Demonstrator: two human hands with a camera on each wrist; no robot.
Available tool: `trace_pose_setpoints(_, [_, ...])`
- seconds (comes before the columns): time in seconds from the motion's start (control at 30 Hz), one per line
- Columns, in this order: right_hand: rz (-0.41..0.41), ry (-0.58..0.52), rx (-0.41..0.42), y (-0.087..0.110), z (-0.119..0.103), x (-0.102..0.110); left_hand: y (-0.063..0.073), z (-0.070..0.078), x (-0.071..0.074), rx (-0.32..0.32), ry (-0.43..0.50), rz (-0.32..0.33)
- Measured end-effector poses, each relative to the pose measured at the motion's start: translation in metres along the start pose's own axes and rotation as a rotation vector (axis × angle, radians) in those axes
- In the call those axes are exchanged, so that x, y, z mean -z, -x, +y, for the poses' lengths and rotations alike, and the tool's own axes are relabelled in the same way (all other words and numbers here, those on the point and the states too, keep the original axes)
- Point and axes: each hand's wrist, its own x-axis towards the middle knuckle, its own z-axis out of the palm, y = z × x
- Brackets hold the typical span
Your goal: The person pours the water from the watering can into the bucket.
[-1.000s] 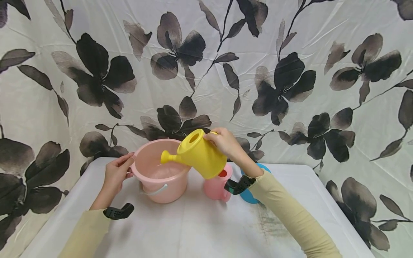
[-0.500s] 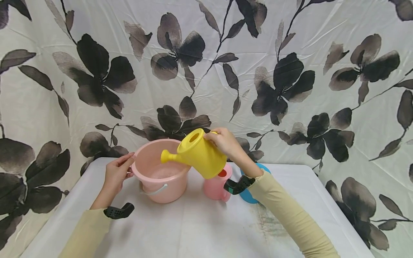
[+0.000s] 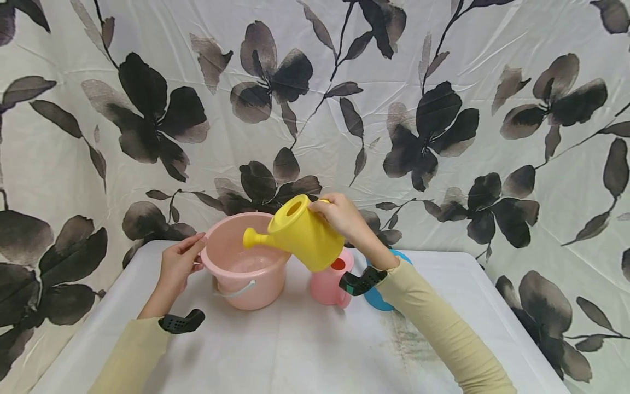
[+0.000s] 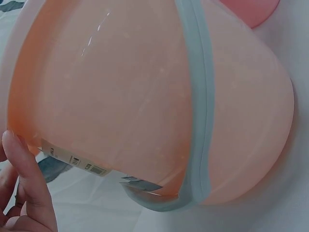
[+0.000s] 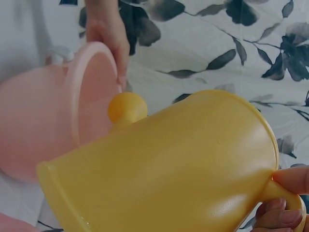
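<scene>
A pink bucket (image 3: 269, 287) stands on the table at the left, its thin pale handle (image 4: 203, 96) hanging down the outside. At its left rim is my left hand (image 3: 174, 268), pinching the edge with the thumb on the near side. My right hand (image 3: 342, 216) grips the handle of a yellow watering can (image 3: 315, 241), raised and tilted left. The can's round spout head (image 5: 126, 107) reaches over the bucket's opening. No stream of water shows from the spout. In the right wrist view the can's body hides part of the bucket.
Right of the bucket, below the raised can, stands a pink pitcher (image 3: 325, 287) with a red inside. Behind my right wrist is a blue round item (image 3: 378, 300), mostly covered. The white table (image 3: 315, 350) meets a flowered cloth (image 3: 315, 131) at the back.
The yellow watering can and my right hand have shifted very slightly left and up. My left hand stays on the bucket rim.
</scene>
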Motion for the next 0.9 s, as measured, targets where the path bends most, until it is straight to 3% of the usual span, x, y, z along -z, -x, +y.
trace_pose_setpoints(0.6, [0.014, 0.061, 0.013, -0.0012, -0.0074, -0.0038, 0.0010, 0.0015, 0.0008, 0.001, -0.001, -0.007])
trace_pose_setpoints(0.9, [0.011, 0.035, -0.003, -0.0009, -0.0098, -0.0062, 0.0012, 0.0008, 0.0008, 0.001, 0.024, -0.013])
